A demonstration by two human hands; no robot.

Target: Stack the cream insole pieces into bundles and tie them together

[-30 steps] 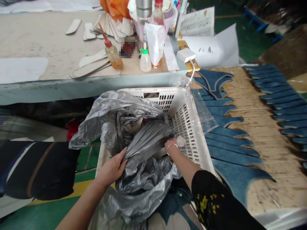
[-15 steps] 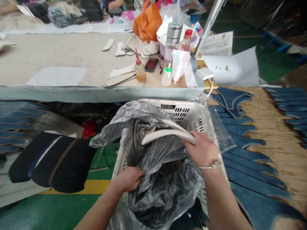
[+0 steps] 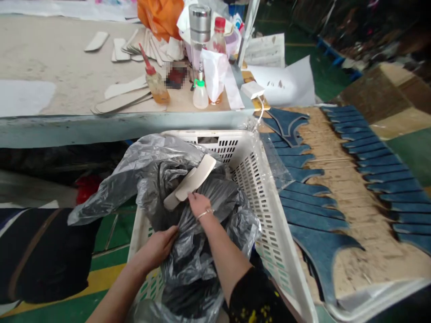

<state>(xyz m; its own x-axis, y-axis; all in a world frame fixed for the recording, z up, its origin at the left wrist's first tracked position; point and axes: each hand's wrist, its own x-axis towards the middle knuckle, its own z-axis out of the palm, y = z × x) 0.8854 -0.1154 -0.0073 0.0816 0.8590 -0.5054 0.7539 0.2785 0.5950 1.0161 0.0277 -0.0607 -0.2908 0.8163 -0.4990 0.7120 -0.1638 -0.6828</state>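
Observation:
A grey plastic bag (image 3: 131, 166) lies bunched inside a white slatted plastic basket (image 3: 276, 251), one flap hanging over its left side. My left hand (image 3: 158, 244) is closed on a fold of the bag at its near left. Two off-white, slightly curved strips (image 3: 198, 177) overlap above the bag's opening. My right hand (image 3: 201, 207) is closed at their lower edge, with its fingertips against them; part of the grip is hidden. Dark contents show within the bag's folds.
Behind the basket a worktable (image 3: 67, 107) bears more off-white strips (image 3: 121, 102), a glue bottle (image 3: 156, 87), a green-topped bottle (image 3: 200, 95) and a steel-lidded flask (image 3: 200, 27). Blue cut pieces (image 3: 303, 197) lie on cardboard at right. A dark bundle (image 3: 50, 255) stands left.
My right hand has brought the strips left and down over the bag, turning them. My left hand keeps hold of the bag. The view has swung right.

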